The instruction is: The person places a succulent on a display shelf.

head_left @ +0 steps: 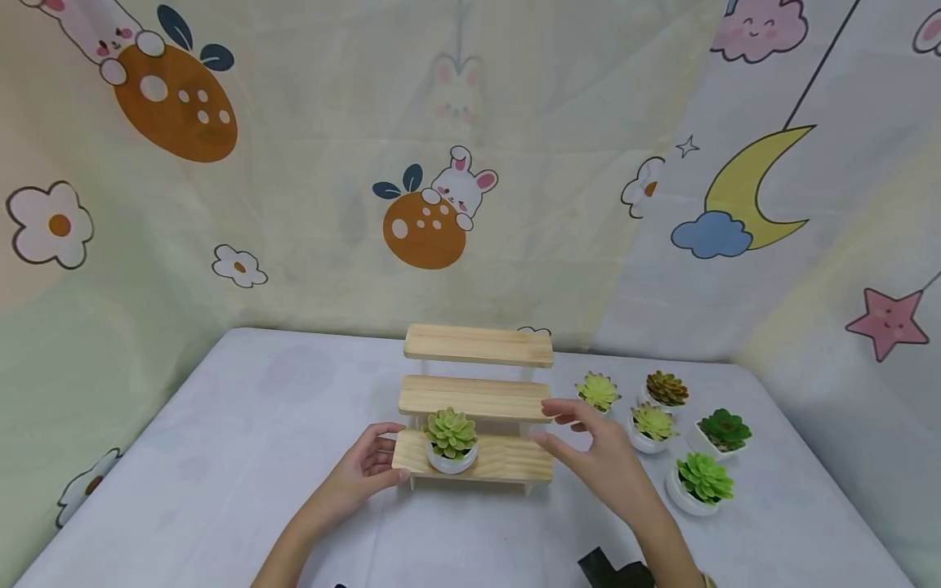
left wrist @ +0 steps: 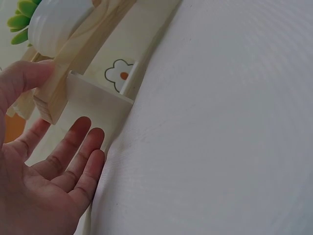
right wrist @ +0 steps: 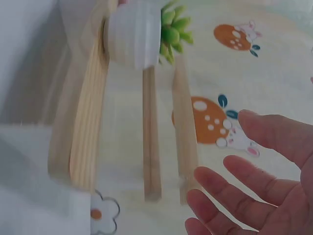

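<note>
A three-tier wooden stand (head_left: 476,399) sits mid-table. A light green succulent in a white pot (head_left: 450,439) stands on the left part of its lowest shelf. My left hand (head_left: 370,465) is at that shelf's left end. In the left wrist view its thumb touches the end of the plank (left wrist: 73,54), while the straight fingers (left wrist: 73,152) lie below, apart from the wood. The pot (left wrist: 54,22) shows above. My right hand (head_left: 582,441) hovers by the stand's right end, fingers loosely spread and holding nothing. In the right wrist view it (right wrist: 254,191) stays clear of the planks (right wrist: 88,132) and the pot (right wrist: 133,33).
Several small potted succulents stand to the right of the stand, among them a yellow-green one (head_left: 599,392), a brown one (head_left: 666,389) and a bright green one (head_left: 703,480). A white cloth covers the table (head_left: 243,425). Cartoon curtains hang behind. A black object (head_left: 610,569) lies at the near edge.
</note>
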A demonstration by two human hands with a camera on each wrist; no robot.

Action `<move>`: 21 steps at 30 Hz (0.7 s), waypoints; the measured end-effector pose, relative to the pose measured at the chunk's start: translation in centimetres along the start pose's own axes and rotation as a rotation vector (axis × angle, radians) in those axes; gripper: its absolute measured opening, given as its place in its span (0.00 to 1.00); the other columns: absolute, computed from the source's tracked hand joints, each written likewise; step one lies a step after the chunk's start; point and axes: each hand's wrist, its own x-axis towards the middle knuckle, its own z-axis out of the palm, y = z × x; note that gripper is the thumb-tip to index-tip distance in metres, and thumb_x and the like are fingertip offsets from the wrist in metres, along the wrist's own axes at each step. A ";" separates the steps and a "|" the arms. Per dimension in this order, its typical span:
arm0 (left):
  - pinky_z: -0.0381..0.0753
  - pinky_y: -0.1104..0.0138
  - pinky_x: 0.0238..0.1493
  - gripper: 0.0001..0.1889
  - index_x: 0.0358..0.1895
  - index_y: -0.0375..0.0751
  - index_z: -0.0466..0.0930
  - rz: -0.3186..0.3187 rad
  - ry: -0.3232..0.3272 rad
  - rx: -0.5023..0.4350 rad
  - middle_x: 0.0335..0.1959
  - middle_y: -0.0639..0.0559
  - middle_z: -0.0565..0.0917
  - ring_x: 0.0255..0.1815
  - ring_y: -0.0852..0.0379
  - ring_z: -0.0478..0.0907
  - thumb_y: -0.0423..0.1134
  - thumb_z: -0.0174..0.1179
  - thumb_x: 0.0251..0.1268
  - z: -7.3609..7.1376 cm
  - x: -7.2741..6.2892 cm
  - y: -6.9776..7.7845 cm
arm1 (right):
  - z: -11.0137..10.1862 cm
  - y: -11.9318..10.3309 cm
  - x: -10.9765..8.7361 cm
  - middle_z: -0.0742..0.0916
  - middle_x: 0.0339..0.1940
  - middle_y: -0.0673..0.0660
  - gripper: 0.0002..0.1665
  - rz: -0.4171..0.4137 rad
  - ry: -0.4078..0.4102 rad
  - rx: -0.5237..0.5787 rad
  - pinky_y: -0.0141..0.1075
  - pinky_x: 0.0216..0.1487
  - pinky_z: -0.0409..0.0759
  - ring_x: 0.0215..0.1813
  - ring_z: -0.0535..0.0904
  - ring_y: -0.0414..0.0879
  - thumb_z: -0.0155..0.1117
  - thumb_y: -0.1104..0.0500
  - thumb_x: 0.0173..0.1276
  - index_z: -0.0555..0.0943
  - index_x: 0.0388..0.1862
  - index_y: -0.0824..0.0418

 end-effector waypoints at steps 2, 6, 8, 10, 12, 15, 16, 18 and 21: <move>0.77 0.71 0.47 0.34 0.64 0.42 0.59 -0.009 0.004 -0.008 0.52 0.40 0.74 0.48 0.54 0.75 0.37 0.66 0.55 0.0 0.0 0.0 | -0.9 0.7 -0.3 0.84 0.47 0.48 0.24 0.002 0.012 -0.028 0.39 0.50 0.75 0.49 0.77 0.45 0.69 0.50 0.58 0.78 0.53 0.54; 0.77 0.71 0.47 0.34 0.64 0.42 0.59 -0.003 -0.001 -0.018 0.52 0.39 0.74 0.49 0.53 0.75 0.37 0.66 0.55 0.0 -0.1 -0.1 | -3.1 2.2 -1.2 0.84 0.49 0.50 0.23 0.028 0.051 -0.084 0.31 0.48 0.74 0.49 0.77 0.44 0.67 0.49 0.59 0.78 0.53 0.54; 0.77 0.71 0.47 0.34 0.65 0.42 0.58 0.005 -0.009 -0.017 0.52 0.39 0.74 0.49 0.53 0.75 0.37 0.65 0.56 0.0 -0.1 0.0 | -4.2 3.0 -1.6 0.83 0.51 0.52 0.23 0.044 0.069 -0.096 0.26 0.47 0.73 0.49 0.76 0.39 0.67 0.49 0.60 0.77 0.53 0.54; 0.77 0.71 0.47 0.34 0.65 0.42 0.58 0.008 -0.011 -0.013 0.52 0.39 0.74 0.48 0.53 0.76 0.37 0.65 0.56 0.0 -0.1 0.0 | -5.3 3.7 -2.1 0.82 0.53 0.53 0.24 0.076 0.068 -0.113 0.22 0.46 0.71 0.48 0.74 0.32 0.66 0.48 0.61 0.77 0.55 0.53; 0.77 0.71 0.47 0.34 0.65 0.42 0.58 0.001 -0.007 -0.012 0.52 0.39 0.74 0.48 0.54 0.76 0.37 0.65 0.56 -0.1 -0.1 0.0 | -6.2 4.4 -2.4 0.80 0.56 0.53 0.26 0.112 0.063 -0.126 0.22 0.46 0.71 0.49 0.71 0.28 0.65 0.46 0.61 0.75 0.57 0.52; 0.77 0.70 0.47 0.34 0.65 0.43 0.58 -0.012 0.002 -0.010 0.52 0.39 0.74 0.49 0.52 0.75 0.37 0.65 0.56 -0.1 -0.2 0.1 | -7.4 5.4 -3.0 0.78 0.60 0.54 0.31 0.184 0.046 -0.165 0.31 0.50 0.72 0.52 0.71 0.33 0.63 0.42 0.61 0.72 0.61 0.52; 0.78 0.70 0.47 0.34 0.65 0.43 0.59 -0.016 0.004 -0.013 0.52 0.39 0.74 0.49 0.52 0.75 0.38 0.65 0.56 -0.2 -0.2 0.1 | -7.7 5.7 -3.1 0.77 0.61 0.55 0.32 0.208 0.046 -0.172 0.36 0.52 0.72 0.54 0.70 0.37 0.62 0.41 0.61 0.71 0.62 0.52; 0.78 0.70 0.47 0.34 0.65 0.43 0.58 -0.019 0.002 -0.014 0.53 0.39 0.74 0.49 0.51 0.74 0.38 0.65 0.56 -0.2 -0.2 0.2 | -8.3 6.3 -3.5 0.75 0.62 0.57 0.35 0.249 0.044 -0.179 0.46 0.53 0.71 0.57 0.68 0.48 0.61 0.39 0.61 0.70 0.63 0.53; 0.78 0.70 0.47 0.34 0.65 0.44 0.58 -0.027 0.000 -0.019 0.53 0.39 0.74 0.50 0.50 0.74 0.39 0.65 0.56 -0.1 -0.3 0.2 | -9.3 7.3 -4.1 0.72 0.64 0.62 0.39 0.320 0.026 -0.168 0.56 0.53 0.70 0.60 0.66 0.57 0.60 0.38 0.61 0.67 0.66 0.56</move>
